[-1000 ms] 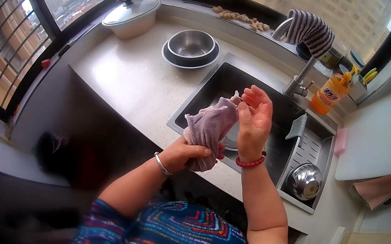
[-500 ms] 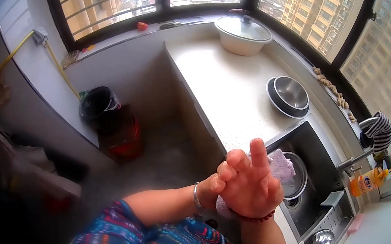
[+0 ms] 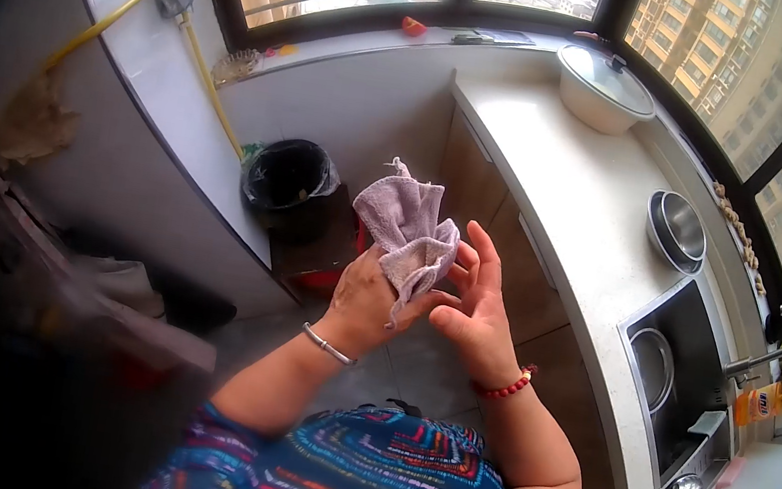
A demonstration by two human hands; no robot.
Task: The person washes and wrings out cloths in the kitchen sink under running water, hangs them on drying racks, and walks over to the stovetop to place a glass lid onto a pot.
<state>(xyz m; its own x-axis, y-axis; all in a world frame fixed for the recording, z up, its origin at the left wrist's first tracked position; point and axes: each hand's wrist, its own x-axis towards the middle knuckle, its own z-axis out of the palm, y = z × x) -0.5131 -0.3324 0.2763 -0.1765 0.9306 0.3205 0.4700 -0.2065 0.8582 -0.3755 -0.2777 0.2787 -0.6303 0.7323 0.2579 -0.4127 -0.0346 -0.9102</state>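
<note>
A crumpled mauve cloth (image 3: 403, 218) stands up out of my left hand (image 3: 362, 303), which is closed around its lower part. One corner of the cloth hangs down over the fingers. Close against the cloth's right side is my right hand (image 3: 483, 321), its fingers spread and partly bent, with the thumb pointing left. Whether its fingertips touch the cloth or the left fingers I cannot tell. Both hands are in front of my body, over the floor left of the counter.
A black-lined bin (image 3: 291, 179) stands beyond the hands at left. On the right, the counter (image 3: 563, 174) carries a lidded white pot (image 3: 603, 99) and stacked metal bowls (image 3: 678, 232). Further along are the sink (image 3: 683, 389), an orange-labelled bottle (image 3: 760, 403) and a white cutting board (image 3: 769, 488).
The view has turned left, and the hands have moved from beside the sink to over the floor. My right hand has come off the cloth, which now sits in my left hand.
</note>
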